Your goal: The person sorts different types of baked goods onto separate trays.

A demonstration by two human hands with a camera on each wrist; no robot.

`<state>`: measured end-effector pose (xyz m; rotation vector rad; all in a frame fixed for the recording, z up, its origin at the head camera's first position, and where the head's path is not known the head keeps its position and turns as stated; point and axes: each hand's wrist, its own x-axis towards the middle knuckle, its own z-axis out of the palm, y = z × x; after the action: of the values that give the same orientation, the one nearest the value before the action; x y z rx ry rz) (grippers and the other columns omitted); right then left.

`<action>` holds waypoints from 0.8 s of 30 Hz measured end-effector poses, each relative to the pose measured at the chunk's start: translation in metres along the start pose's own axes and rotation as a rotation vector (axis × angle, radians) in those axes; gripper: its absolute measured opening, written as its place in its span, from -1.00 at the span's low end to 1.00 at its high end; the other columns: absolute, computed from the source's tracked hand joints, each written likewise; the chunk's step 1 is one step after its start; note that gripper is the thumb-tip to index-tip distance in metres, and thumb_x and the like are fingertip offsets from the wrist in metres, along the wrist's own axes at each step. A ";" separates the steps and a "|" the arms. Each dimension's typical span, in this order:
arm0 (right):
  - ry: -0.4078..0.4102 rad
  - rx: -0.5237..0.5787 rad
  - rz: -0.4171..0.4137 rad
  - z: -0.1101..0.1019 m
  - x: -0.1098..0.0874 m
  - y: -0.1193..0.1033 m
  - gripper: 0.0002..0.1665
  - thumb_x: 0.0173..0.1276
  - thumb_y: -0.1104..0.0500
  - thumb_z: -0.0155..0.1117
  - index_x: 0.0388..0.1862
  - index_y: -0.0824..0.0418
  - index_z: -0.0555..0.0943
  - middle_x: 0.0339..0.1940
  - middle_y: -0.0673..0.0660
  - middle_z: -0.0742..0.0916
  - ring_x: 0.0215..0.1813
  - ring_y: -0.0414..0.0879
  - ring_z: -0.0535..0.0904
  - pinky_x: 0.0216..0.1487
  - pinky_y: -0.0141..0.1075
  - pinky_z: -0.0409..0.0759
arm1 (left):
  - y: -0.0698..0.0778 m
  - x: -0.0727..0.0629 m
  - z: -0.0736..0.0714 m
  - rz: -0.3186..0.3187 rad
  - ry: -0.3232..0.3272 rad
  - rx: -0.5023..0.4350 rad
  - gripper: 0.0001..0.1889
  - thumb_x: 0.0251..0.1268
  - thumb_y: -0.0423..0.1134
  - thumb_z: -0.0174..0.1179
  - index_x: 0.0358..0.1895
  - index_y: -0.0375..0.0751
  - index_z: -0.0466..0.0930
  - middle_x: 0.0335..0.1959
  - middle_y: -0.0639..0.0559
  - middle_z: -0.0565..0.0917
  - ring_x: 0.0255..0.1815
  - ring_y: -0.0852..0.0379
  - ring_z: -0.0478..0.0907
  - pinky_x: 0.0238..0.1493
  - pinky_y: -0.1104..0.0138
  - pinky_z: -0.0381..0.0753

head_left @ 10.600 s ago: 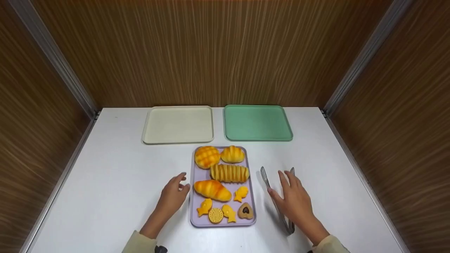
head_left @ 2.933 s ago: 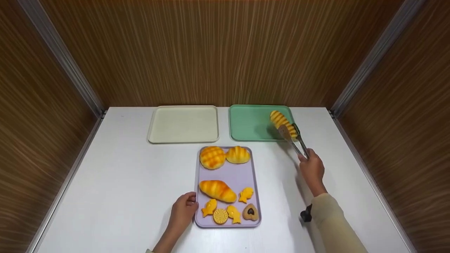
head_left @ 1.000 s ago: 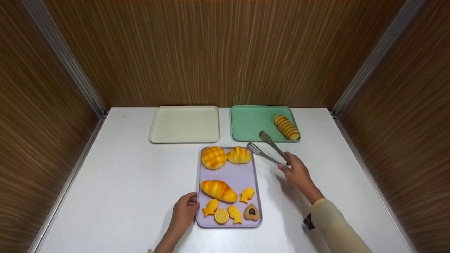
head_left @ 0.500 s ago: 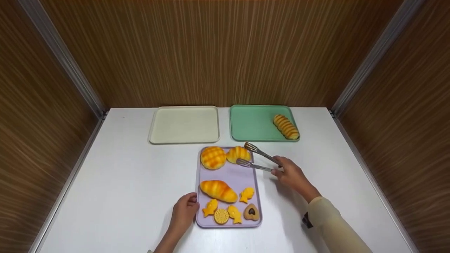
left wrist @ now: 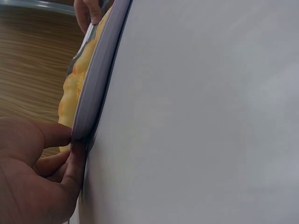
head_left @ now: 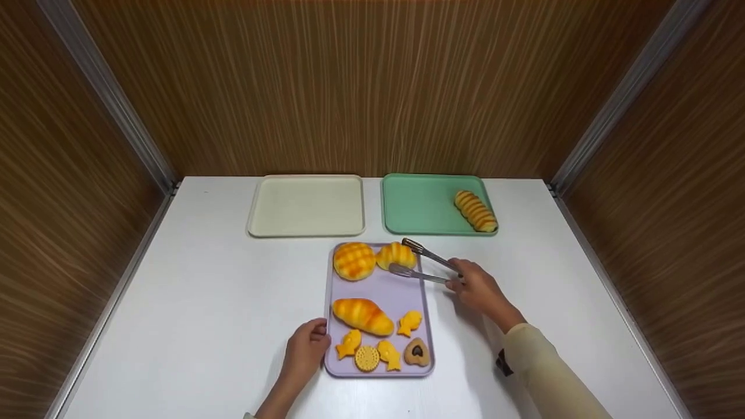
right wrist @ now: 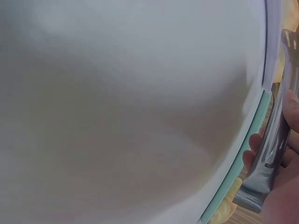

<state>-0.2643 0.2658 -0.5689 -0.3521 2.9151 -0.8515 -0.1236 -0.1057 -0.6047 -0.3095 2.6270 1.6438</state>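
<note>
White surface [head_left: 221,308] under wood-grain walls [head_left: 349,87]: left hand [head_left: 304,348] pinching the lilac tray [head_left: 378,287] at its 8 o'clock edge; right hand [head_left: 480,289] gripping metal tongs [head_left: 433,256], tips apart about the small roll [head_left: 394,255] at 1 o'clock. Probable hazards: an off-centre squeeze could spin the roll into the round bun [head_left: 354,262] at 11; a left-hand tug could shift the tray. Beyond, at 1 o'clock: green tray [head_left: 413,203], bearing a ridged loaf [head_left: 476,211].

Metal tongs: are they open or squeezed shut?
Open. In the head view, the metal tongs, held in the right hand, have their tips apart.
</note>
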 end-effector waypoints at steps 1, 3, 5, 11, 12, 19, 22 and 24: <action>0.000 0.002 0.004 0.000 0.000 0.000 -0.41 0.40 0.18 0.32 0.38 0.21 0.45 0.19 0.25 0.64 0.18 0.16 0.56 0.31 0.13 0.49 | 0.000 0.000 0.000 0.000 0.001 0.001 -0.65 0.30 -0.39 0.21 0.15 -0.38 0.59 -0.12 -0.07 0.64 -0.14 0.10 0.60 -0.03 0.23 0.67; -0.002 -0.001 0.003 0.001 0.001 0.000 -0.40 0.40 0.19 0.32 0.39 0.21 0.44 0.19 0.25 0.64 0.17 0.16 0.56 0.30 0.13 0.49 | -0.001 0.000 0.000 0.004 0.003 0.000 -0.65 0.30 -0.39 0.21 0.14 -0.39 0.59 -0.13 -0.08 0.64 -0.14 0.10 0.60 -0.04 0.24 0.67; 0.001 -0.003 0.009 0.002 0.001 0.000 -0.41 0.40 0.19 0.32 0.38 0.21 0.45 0.17 0.24 0.64 0.16 0.15 0.56 0.30 0.12 0.50 | -0.001 0.000 0.001 0.012 0.006 0.003 -0.65 0.29 -0.39 0.21 0.13 -0.38 0.60 -0.14 -0.07 0.64 -0.15 0.11 0.60 -0.06 0.25 0.67; 0.024 -0.013 0.009 0.004 0.000 0.002 -0.46 0.40 0.20 0.33 0.34 0.19 0.49 0.11 0.22 0.66 0.11 0.13 0.58 0.22 0.10 0.54 | -0.002 0.001 0.001 0.004 0.011 -0.003 -0.66 0.30 -0.38 0.21 0.13 -0.36 0.61 -0.13 -0.07 0.64 -0.14 0.11 0.60 -0.05 0.26 0.67; 0.027 -0.012 0.012 0.004 0.000 0.002 -0.46 0.40 0.20 0.33 0.34 0.19 0.49 0.11 0.21 0.67 0.12 0.12 0.58 0.22 0.09 0.55 | -0.002 0.001 0.001 -0.003 0.012 -0.004 -0.66 0.30 -0.38 0.21 0.13 -0.35 0.61 -0.13 -0.06 0.64 -0.14 0.11 0.60 -0.05 0.26 0.67; 0.073 -0.018 -0.029 0.006 -0.005 0.006 -0.47 0.39 0.21 0.34 0.32 0.22 0.51 0.11 0.22 0.68 0.12 0.12 0.61 0.20 0.08 0.58 | -0.001 0.001 0.001 0.001 0.001 0.011 -0.66 0.32 -0.37 0.20 0.15 -0.35 0.59 -0.11 -0.06 0.64 -0.13 0.12 0.59 -0.03 0.25 0.67; 0.105 -0.009 -0.068 0.006 -0.007 0.008 -0.49 0.39 0.20 0.34 0.30 0.24 0.53 0.07 0.23 0.69 0.06 0.12 0.63 0.13 0.06 0.61 | -0.001 0.001 0.000 0.000 -0.012 0.004 -0.65 0.33 -0.37 0.19 0.16 -0.36 0.58 -0.10 -0.08 0.63 -0.12 0.10 0.59 -0.02 0.25 0.66; 0.125 0.010 -0.083 0.005 -0.007 0.010 -0.51 0.39 0.21 0.34 0.28 0.24 0.54 0.04 0.24 0.69 0.03 0.12 0.63 0.09 0.06 0.62 | -0.001 0.000 -0.001 0.006 -0.013 0.003 -0.64 0.33 -0.38 0.19 0.17 -0.37 0.57 -0.09 -0.09 0.63 -0.11 0.10 0.59 -0.02 0.24 0.66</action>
<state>-0.2583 0.2732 -0.5788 -0.4366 3.0278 -0.9323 -0.1237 -0.1067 -0.6051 -0.2907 2.6232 1.6382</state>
